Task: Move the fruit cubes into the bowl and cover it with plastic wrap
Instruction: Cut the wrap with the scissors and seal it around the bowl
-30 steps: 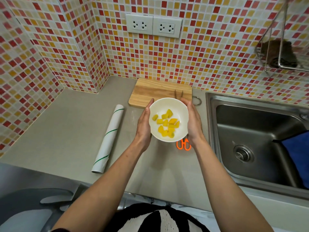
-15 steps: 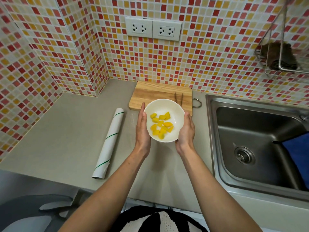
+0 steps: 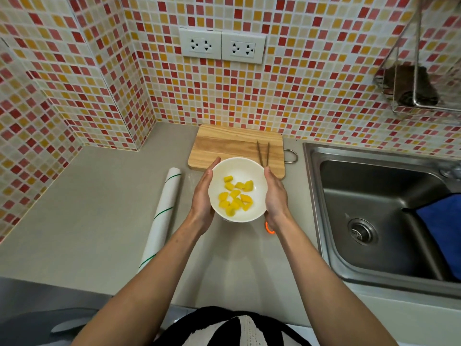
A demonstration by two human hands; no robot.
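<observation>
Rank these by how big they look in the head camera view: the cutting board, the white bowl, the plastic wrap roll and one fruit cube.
1. Cutting board, partly hidden by the bowl.
2. White bowl and plastic wrap roll: too alike to rank, one round, one long and thin.
3. A fruit cube.

Grey counter [image 3: 82,221], running into a tiled corner at the back. At the back, against the wall, a wooden cutting board [image 3: 232,146] with a pair of chopsticks [image 3: 263,152] on its right side. Left of centre, a roll of plastic wrap [image 3: 162,216] lying lengthwise. Just right of centre, an orange scissor handle [image 3: 269,228], mostly hidden.
</observation>
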